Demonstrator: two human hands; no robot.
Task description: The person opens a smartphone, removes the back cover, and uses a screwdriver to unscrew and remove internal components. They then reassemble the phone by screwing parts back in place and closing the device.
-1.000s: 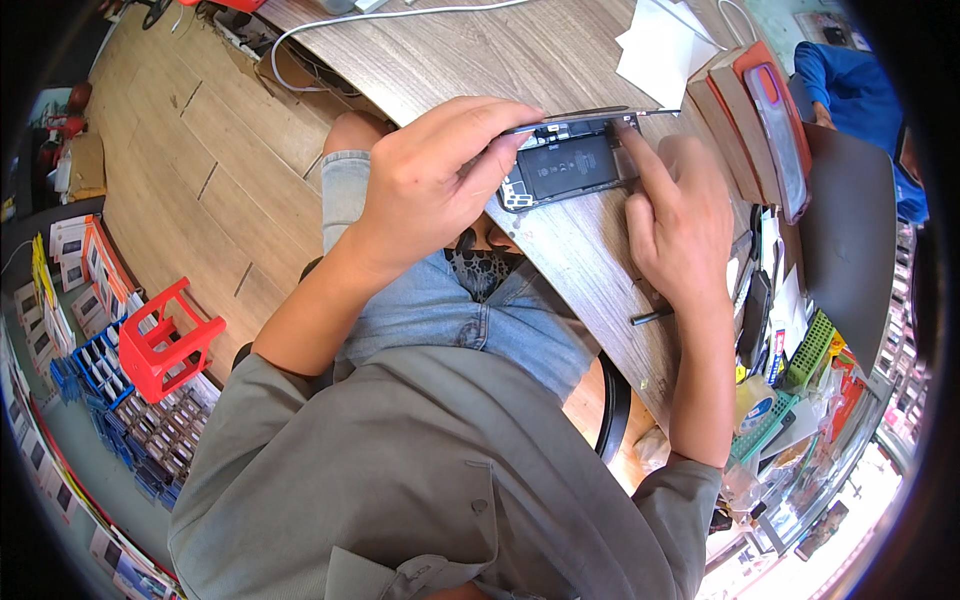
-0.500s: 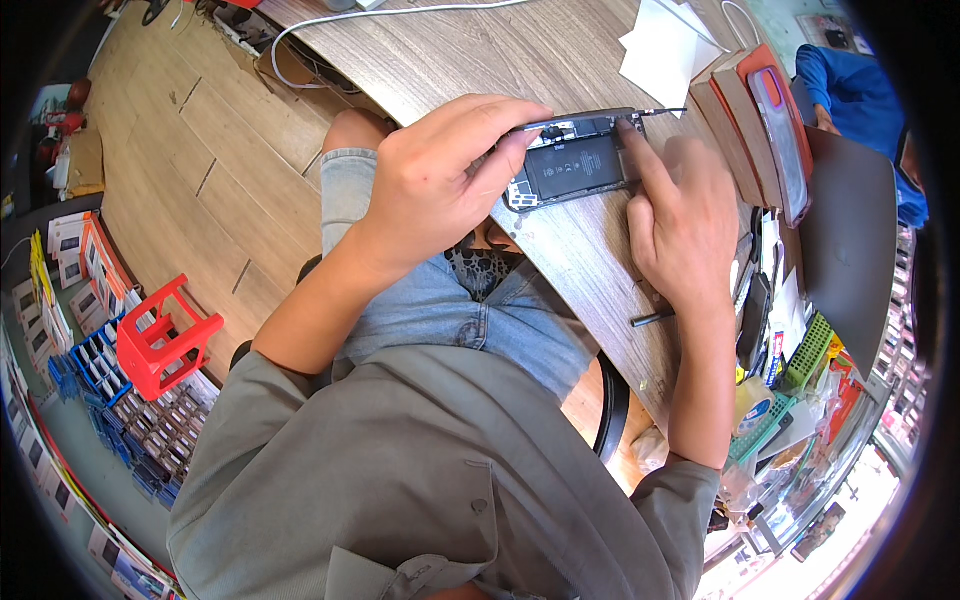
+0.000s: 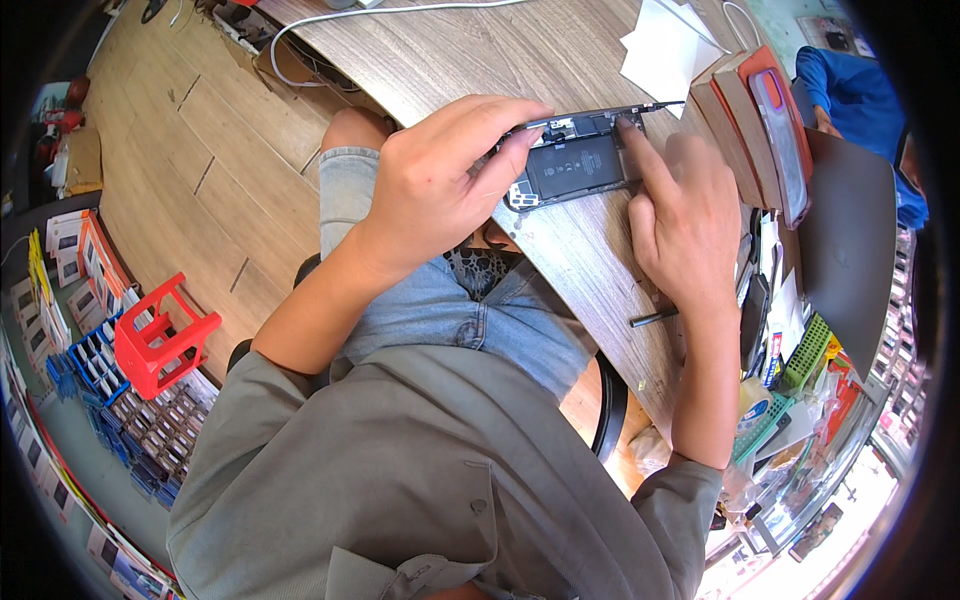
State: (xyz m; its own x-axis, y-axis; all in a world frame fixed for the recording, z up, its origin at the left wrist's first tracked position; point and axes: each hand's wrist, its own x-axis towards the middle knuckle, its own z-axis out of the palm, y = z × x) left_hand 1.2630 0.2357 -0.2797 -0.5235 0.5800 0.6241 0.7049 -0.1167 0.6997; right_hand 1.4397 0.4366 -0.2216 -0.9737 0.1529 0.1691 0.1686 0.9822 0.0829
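An opened smartphone [image 3: 575,168] rests at the table's edge, its black battery and inner boards bare. The phone's screen panel [image 3: 600,115] stands raised along the far side, seen nearly edge-on. My left hand [image 3: 440,180] is closed on this panel at its left end, thumb on the near face and fingers behind. My right hand [image 3: 685,215] reaches over the phone's right end, index fingertip touching the inside at the upper right corner. Its thumb is apart from the index finger, and the other fingers are partly hidden. Beside my right wrist lies a thin dark rod-shaped tool [image 3: 653,319].
White paper [image 3: 665,55] and a white cable [image 3: 400,12] lie on the wooden table [image 3: 480,60]. At right stand book-like blocks with a phone case [image 3: 780,130], a green basket [image 3: 808,350] and a tape roll [image 3: 752,405]. A person in blue [image 3: 850,95] sits beyond; a red stool [image 3: 165,338] stands left.
The raised screen panel has tilted slightly, its right end a little higher. My left hand keeps its hold, and my right index finger stays at the same corner.
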